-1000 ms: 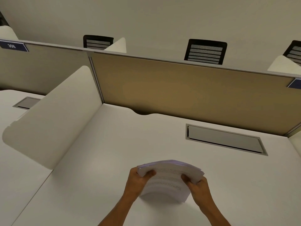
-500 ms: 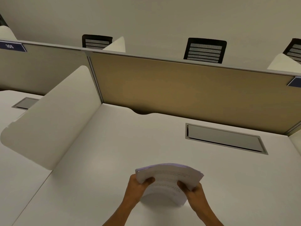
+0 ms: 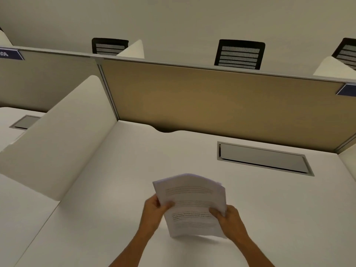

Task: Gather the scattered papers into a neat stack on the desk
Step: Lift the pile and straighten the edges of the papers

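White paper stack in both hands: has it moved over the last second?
Yes. The white paper stack has tipped up, its top edge now nearer the grey rectangular desk hatch.

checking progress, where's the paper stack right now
In the head view, the white printed paper stack is low centre, held between the left hand and right hand.

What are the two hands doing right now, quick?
Left hand: closed on the left edge of the paper stack, thumb on top.
Right hand: closed on the stack's right edge, thumb on top.
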{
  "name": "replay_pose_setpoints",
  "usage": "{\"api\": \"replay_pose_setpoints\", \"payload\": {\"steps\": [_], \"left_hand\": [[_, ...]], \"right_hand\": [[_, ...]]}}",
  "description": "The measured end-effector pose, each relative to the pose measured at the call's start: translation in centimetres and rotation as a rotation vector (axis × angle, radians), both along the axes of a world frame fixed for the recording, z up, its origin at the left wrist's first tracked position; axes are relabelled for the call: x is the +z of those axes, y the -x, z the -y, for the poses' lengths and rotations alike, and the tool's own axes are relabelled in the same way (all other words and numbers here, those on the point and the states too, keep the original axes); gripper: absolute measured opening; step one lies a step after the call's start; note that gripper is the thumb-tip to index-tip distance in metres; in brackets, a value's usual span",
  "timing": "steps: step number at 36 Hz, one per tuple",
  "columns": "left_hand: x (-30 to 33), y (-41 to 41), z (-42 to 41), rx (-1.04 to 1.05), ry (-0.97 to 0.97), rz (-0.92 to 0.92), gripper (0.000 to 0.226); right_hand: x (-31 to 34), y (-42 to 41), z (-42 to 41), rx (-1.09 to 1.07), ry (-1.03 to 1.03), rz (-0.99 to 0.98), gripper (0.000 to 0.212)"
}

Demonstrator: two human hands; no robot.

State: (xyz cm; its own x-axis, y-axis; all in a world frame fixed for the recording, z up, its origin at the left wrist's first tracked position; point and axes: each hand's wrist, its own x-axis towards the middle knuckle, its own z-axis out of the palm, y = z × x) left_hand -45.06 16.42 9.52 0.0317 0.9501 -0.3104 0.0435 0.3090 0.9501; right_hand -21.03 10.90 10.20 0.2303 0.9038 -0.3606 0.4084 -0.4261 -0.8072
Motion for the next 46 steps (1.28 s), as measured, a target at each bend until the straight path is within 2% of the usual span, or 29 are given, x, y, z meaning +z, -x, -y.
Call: {"api": "replay_pose_setpoints", "payload": {"steps": [2,4,6,8,9,11,13,15,18,21,23,28,29,33,36,38,41,46], "left_hand": [[1.7,0.7,-1.5,0.088,-0.101,0.02,0.032],[3.4,1.5,-2.9,0.071,-0.232,-0.084,0.046],[4.7,2.1,-4.1,-0.04,-0.324,-0.258,0.07],[5.4,2.4,-5.1,-0.184,-0.42,-0.508,0.091],[5.5,2.5,-5.6,-0.274,-0.477,-0.609,0.094],[5.5,2.2,-6.1,-0.461,-0.489,-0.631,0.095],[5.3,1.5,-5.9,-0.595,-0.401,-0.519,0.091],[4.8,0.8,-5.5,-0.657,-0.33,-0.42,0.076],[3.5,0.3,-5.1,-0.627,-0.259,-0.312,0.039],[2.1,0.1,-4.6,-0.552,-0.204,-0.332,0.014],[1.3,-0.1,-4.1,-0.455,-0.161,-0.318,0.007],[0.0,0.7,-3.5,-0.208,-0.067,-0.316,0.005],[-0.2,1.1,-3.3,-0.165,-0.058,-0.312,0.01],[-1.1,2.9,-2.5,-0.039,0.021,-0.29,0.008],[-2.0,4.2,-1.9,0.02,0.057,-0.277,0.017],[-2.5,4.6,-1.5,0.044,0.082,-0.265,0.01],[-2.9,4.7,-0.4,0.063,0.105,-0.219,0.005],[-3.0,5.0,0.9,0.062,0.171,-0.14,0.02]], "right_hand": [[1.6,-0.6,-0.6,0.121,-0.002,0.085,0.005],[3.2,-1.1,-1.3,0.232,0.0,0.21,0.013],[4.8,-1.2,-2.0,0.327,0.021,0.36,0.021],[6.2,-1.0,-2.6,0.415,0.034,0.503,0.025],[6.8,-0.9,-2.8,0.448,0.032,0.563,0.027],[7.4,-0.5,-3.1,0.493,0.037,0.655,0.028],[7.7,0.1,-3.3,0.531,0.051,0.725,0.028],[7.6,0.7,-3.4,0.553,0.049,0.76,0.029],[7.1,1.3,-3.1,0.594,0.041,0.808,0.031],[6.3,1.3,-2.9,0.602,0.044,0.818,0.03],[5.6,0.8,-2.9,0.579,0.039,0.76,0.028],[3.7,-1.5,-2.3,0.499,0.065,0.553,0.02],[3.4,-2.2,-2.1,0.473,0.07,0.511,0.016],[1.9,-4.6,-1.3,0.305,0.049,0.223,0.012],[1.0,-5.2,-0.5,0.178,0.002,-0.012,0.009],[0.4,-4.8,0.0,0.112,-0.026,-0.116,0.007],[-0.2,-3.4,0.5,0.085,-0.032,-0.214,0.017],[-1.3,-1.7,0.9,0.01,-0.028,-0.308,0.021]]}}
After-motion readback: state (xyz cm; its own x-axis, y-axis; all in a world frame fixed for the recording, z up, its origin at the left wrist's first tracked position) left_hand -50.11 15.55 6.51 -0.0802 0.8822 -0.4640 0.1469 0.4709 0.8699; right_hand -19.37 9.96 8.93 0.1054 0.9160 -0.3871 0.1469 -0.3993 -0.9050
